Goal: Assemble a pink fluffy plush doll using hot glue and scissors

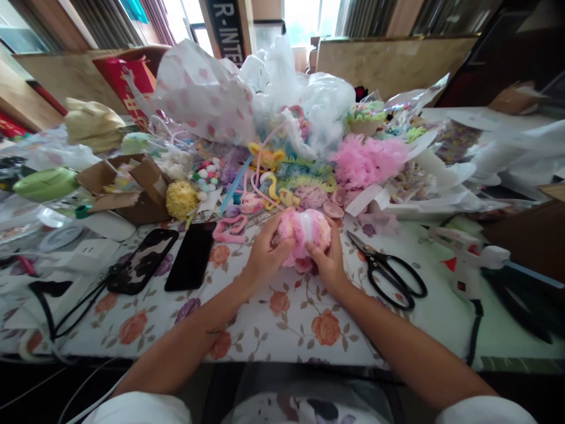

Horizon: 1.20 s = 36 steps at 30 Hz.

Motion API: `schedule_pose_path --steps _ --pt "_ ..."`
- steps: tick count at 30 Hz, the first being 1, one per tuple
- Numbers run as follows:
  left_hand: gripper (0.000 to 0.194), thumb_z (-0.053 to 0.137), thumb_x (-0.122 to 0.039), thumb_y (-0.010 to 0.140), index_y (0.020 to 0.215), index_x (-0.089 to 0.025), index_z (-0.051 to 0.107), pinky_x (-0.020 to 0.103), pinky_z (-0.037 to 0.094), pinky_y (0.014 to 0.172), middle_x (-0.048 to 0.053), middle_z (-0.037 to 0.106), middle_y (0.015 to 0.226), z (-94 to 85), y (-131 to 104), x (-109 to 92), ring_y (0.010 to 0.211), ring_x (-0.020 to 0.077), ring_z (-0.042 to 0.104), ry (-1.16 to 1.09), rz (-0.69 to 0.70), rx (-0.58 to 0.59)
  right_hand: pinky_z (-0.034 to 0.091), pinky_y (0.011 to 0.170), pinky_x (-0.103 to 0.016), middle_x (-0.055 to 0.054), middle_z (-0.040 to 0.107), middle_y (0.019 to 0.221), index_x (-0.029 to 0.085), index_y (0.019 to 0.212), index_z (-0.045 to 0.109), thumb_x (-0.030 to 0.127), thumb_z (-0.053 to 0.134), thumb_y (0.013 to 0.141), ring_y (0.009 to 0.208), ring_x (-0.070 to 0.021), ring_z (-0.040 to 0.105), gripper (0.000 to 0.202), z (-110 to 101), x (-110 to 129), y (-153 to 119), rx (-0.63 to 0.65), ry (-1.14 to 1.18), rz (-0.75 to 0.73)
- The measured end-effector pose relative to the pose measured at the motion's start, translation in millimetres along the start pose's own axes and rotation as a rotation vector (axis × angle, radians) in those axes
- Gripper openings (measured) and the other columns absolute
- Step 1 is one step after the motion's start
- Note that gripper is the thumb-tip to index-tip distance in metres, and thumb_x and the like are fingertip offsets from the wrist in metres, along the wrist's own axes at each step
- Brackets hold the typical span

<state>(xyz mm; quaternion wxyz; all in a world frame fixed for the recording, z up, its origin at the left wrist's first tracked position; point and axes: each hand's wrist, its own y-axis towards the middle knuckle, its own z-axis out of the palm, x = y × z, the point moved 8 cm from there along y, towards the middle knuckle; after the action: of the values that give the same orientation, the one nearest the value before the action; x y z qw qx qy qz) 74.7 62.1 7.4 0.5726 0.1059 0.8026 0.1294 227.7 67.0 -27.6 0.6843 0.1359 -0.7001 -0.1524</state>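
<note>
Between my two hands is a round, fluffy pink bundle [293, 232] with a pale white band across its middle; its exact kind I cannot tell. My left hand [270, 246] is wrapped round its left side, thumb on the front. My right hand [329, 259] grips the right side, its thumb pressed near the band's lower end. The bundle is held just above the flowered tablecloth [273, 330]. Right of my right hand lie black-handled scissors [388, 274]. A pink fuzzy strip [230, 229] lies to the left of my left hand.
Two phones, one patterned [143, 259] and one black [190, 257], lie at left. A cardboard box [128, 188] stands behind them. A glue gun [463, 253] rests at right. Pink fluffy material [368, 159], plastic bags [203, 94] and craft pieces crowd the back.
</note>
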Motion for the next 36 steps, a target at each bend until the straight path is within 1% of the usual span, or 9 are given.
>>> schedule_pose_path --steps 5,8,14,18,21,25,29,33,36 --pt "0.046 0.058 -0.021 0.078 0.123 -0.025 0.059 0.044 0.041 0.108 0.007 0.061 0.127 -6.2 -8.6 -0.7 0.123 0.0254 0.053 0.131 0.131 -0.161 0.032 0.113 -0.053 -0.014 0.039 0.147 0.023 0.141 0.034 0.045 0.060 0.081 0.137 -0.0301 0.039 0.069 1.1 5.4 -2.1 -0.016 -0.114 -0.027" --pt "0.048 0.063 -0.026 0.078 0.126 -0.023 0.057 0.044 0.039 0.109 0.010 0.059 0.128 -3.1 -9.5 0.5 0.125 0.0264 0.051 0.163 0.162 -0.140 0.034 0.111 -0.052 -0.015 0.042 0.143 0.022 0.140 0.034 0.046 0.068 0.076 0.134 -0.0301 0.041 0.076 3.0 10.5 -2.5 -0.050 -0.181 -0.021" --pt "0.053 0.060 -0.021 0.074 0.127 -0.024 0.056 0.045 0.042 0.107 0.009 0.058 0.129 4.0 -8.4 8.8 0.123 0.0260 0.053 0.127 0.074 -0.057 0.039 0.106 -0.048 -0.010 0.057 0.128 0.023 0.126 0.050 0.033 0.063 0.079 0.119 -0.0268 0.053 0.049 5.4 12.2 1.5 -0.060 -0.273 -0.002" --pt "0.064 0.057 -0.017 0.068 0.132 -0.022 0.051 0.046 0.040 0.108 0.011 0.053 0.134 8.1 -8.4 13.7 0.127 0.0279 0.048 0.069 0.035 0.009 0.042 0.103 -0.046 -0.009 0.060 0.123 0.023 0.124 0.054 0.023 0.061 0.072 0.115 -0.0269 0.056 0.053 5.6 11.8 3.7 -0.050 -0.311 -0.011" --pt "0.062 0.052 -0.018 0.071 0.133 -0.022 0.049 0.046 0.033 0.112 0.010 0.052 0.135 9.5 -8.8 13.6 0.130 0.0272 0.046 0.032 0.057 0.039 0.043 0.103 -0.046 -0.008 0.060 0.124 0.025 0.124 0.055 0.021 0.058 0.072 0.115 -0.0266 0.056 0.052 7.5 13.7 4.4 -0.036 -0.335 -0.040" --pt "0.045 0.054 -0.025 0.080 0.125 -0.020 0.056 0.044 0.036 0.110 0.011 0.057 0.130 5.8 -9.8 14.9 0.125 0.0260 0.049 0.050 0.032 -0.025 0.044 0.102 -0.046 -0.008 0.061 0.123 0.025 0.123 0.055 0.022 0.058 0.073 0.115 -0.0268 0.056 0.050 9.1 14.8 3.8 -0.035 -0.361 -0.051" --pt "0.042 0.054 -0.022 0.081 0.122 -0.022 0.060 0.043 0.043 0.103 0.008 0.061 0.124 1.2 -12.3 16.0 0.118 0.0248 0.055 0.084 0.005 -0.106 0.044 0.102 -0.045 -0.009 0.060 0.124 0.024 0.121 0.056 0.025 0.056 0.078 0.115 -0.0268 0.056 0.043 11.8 18.3 2.7 -0.003 -0.336 -0.086" --pt "0.041 0.048 -0.021 0.085 0.124 -0.024 0.061 0.040 0.045 0.101 0.007 0.062 0.122 1.4 -13.8 16.0 0.118 0.0232 0.055 0.085 0.019 -0.095 0.043 0.103 -0.047 -0.010 0.062 0.122 0.023 0.120 0.056 0.037 0.063 0.080 0.116 -0.0283 0.056 0.043 12.3 18.8 3.4 0.004 -0.335 -0.073" --pt "0.044 0.045 -0.021 0.086 0.127 -0.024 0.059 0.041 0.045 0.103 0.007 0.061 0.123 1.9 -15.0 16.8 0.116 0.0225 0.056 0.116 0.023 -0.085 0.044 0.101 -0.047 -0.009 0.063 0.120 0.024 0.120 0.055 0.035 0.067 0.076 0.114 -0.0280 0.057 0.047 11.5 17.2 4.3 -0.015 -0.371 -0.048"
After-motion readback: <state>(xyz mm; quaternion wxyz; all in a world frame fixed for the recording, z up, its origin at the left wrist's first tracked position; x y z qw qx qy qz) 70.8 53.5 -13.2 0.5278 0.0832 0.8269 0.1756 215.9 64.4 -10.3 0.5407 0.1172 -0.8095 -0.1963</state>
